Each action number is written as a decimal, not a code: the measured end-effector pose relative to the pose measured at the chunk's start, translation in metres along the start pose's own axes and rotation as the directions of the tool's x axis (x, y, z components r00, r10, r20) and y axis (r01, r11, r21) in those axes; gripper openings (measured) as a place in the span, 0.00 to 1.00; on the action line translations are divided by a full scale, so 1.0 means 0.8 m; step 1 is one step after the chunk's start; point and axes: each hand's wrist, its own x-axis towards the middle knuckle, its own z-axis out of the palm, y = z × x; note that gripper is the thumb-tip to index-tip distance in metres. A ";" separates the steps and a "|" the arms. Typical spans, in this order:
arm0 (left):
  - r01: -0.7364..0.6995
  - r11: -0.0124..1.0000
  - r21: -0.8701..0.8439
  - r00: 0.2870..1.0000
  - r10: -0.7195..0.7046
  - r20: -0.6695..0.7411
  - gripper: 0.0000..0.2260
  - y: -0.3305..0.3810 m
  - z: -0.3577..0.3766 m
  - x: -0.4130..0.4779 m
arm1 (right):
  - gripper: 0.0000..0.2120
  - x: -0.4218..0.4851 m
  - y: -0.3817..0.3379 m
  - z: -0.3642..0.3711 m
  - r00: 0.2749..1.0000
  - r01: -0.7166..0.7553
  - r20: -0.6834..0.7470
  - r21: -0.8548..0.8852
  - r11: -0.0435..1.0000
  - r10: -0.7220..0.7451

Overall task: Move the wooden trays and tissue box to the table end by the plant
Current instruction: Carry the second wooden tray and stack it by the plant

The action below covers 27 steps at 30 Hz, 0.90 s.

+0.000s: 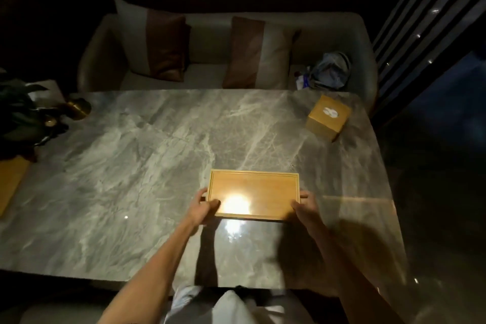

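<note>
A flat wooden tray [253,187] lies near the middle of the grey marble table [147,155], with a bright light glare on its near edge. My left hand [203,205] grips its left near corner, and my right hand [305,206] grips its right near corner. Whether the tray is lifted off the table I cannot tell. A square wooden tissue box [327,117] stands at the far right corner. Another wooden tray [10,181] lies at the left end, beside the dark plant [18,113].
A brass vase [77,108] stands next to the plant. Behind the table is a pale sofa [205,71] with two brown-and-white cushions and a bag [330,71]. Dark slatted panels rise at the right.
</note>
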 end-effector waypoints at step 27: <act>-0.448 0.889 -0.095 0.881 0.421 -0.217 0.20 0.067 -0.633 -0.050 | 0.47 -0.235 -0.432 0.603 0.607 0.466 0.709 0.050 0.883 -0.360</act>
